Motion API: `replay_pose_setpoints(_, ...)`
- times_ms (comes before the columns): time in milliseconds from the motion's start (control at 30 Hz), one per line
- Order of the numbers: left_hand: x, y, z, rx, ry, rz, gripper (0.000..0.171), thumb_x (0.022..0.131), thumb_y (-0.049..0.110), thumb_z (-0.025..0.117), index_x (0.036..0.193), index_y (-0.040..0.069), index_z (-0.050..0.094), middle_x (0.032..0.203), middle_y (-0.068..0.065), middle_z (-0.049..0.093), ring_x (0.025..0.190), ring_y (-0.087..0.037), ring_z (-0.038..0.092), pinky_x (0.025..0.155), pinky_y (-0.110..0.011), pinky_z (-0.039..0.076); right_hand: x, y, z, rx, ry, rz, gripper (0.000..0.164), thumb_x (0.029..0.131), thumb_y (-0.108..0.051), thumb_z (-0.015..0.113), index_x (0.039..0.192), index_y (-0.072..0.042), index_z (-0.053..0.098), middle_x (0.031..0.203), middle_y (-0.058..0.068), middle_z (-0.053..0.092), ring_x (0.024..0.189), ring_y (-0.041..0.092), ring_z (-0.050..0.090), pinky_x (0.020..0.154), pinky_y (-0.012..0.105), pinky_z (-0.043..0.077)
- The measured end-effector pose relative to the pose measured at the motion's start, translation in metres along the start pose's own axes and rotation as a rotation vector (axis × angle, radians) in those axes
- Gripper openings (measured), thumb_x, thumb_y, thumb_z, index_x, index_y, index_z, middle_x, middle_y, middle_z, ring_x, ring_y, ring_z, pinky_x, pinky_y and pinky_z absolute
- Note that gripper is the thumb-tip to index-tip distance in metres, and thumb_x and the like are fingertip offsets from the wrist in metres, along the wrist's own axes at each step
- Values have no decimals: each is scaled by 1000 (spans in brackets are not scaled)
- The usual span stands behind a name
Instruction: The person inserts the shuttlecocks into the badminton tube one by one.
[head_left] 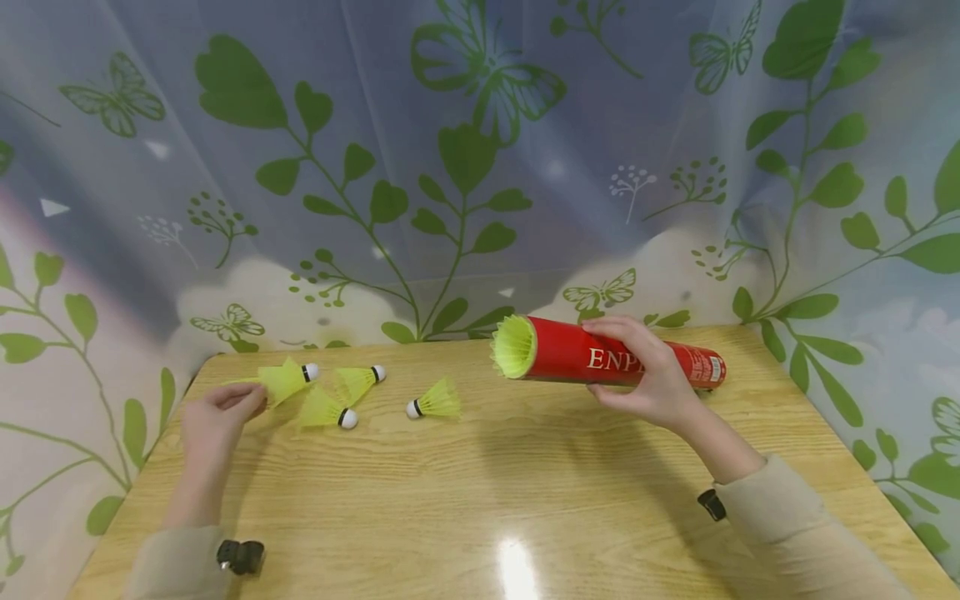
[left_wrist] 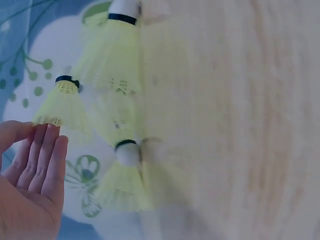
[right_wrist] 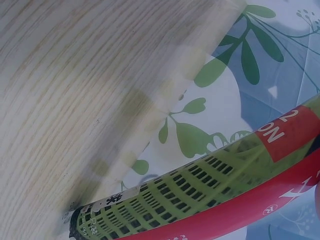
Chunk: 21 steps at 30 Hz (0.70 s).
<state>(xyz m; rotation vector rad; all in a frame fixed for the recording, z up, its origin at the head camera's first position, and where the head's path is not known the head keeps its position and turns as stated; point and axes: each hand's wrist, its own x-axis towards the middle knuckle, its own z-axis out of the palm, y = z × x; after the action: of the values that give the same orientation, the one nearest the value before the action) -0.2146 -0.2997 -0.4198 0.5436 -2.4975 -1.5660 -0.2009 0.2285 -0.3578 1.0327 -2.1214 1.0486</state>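
Observation:
My left hand (head_left: 217, 417) pinches the skirt edge of a yellow shuttlecock (head_left: 281, 383) between thumb and fingers, at the left of the table. In the left wrist view, the pinched shuttlecock (left_wrist: 60, 105) has its dark-banded head pointing away from the fingertips. My right hand (head_left: 652, 375) grips a red shuttlecock tube (head_left: 558, 350) round its middle, its mouth raised and facing left. Yellow skirt tips (head_left: 513, 347) stick out of that mouth. Through the clear side of the tube (right_wrist: 200, 210), nested shuttlecock skirts show in the right wrist view.
Beside the left hand lie two shuttlecocks, one farther back (head_left: 356, 385) and one nearer (head_left: 322, 408). Another shuttlecock (head_left: 438, 400) lies alone toward the middle of the wooden table (head_left: 420, 500). A leaf-patterned curtain (head_left: 525, 208) hangs along the table's back edge.

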Motion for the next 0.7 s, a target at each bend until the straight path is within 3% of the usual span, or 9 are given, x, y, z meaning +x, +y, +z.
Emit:
replay_pose_setpoints(133, -5, 10, 2, -13, 20, 29, 45, 86, 40, 66, 115, 6, 65, 72, 27, 65, 74, 4, 66, 82, -16, 48, 2, -5, -1, -5, -4, 5, 65, 57, 9, 78, 119, 7, 56, 120, 25, 56, 118, 25, 50, 102, 14, 37)
replay_pose_setpoints(267, -11, 21, 5, -11, 41, 50, 41, 86, 39, 67, 113, 8, 67, 72, 29, 63, 73, 5, 63, 69, -9, 46, -4, 7, 1, 2, -13, 4, 68, 57, 6, 78, 121, 4, 56, 123, 23, 56, 121, 24, 48, 103, 16, 37)
replay_pose_setpoints(467, -17, 40, 13, -53, 79, 90, 34, 85, 34, 70, 108, 10, 69, 76, 26, 64, 74, 7, 62, 67, -10, 48, -12, 29, 4, -12, -31, 16, 72, 59, -2, 80, 126, -5, 56, 128, 14, 55, 123, 20, 47, 103, 19, 38)
replay_pose_setpoints(700, -31, 65, 22, -84, 39, 210, 33, 86, 30, 69, 109, 6, 69, 83, 21, 66, 78, 4, 65, 68, -11, 52, -12, 31, 4, -24, -42, 34, 71, 62, -5, 80, 128, -8, 55, 131, 12, 55, 125, 24, 46, 104, 20, 38)
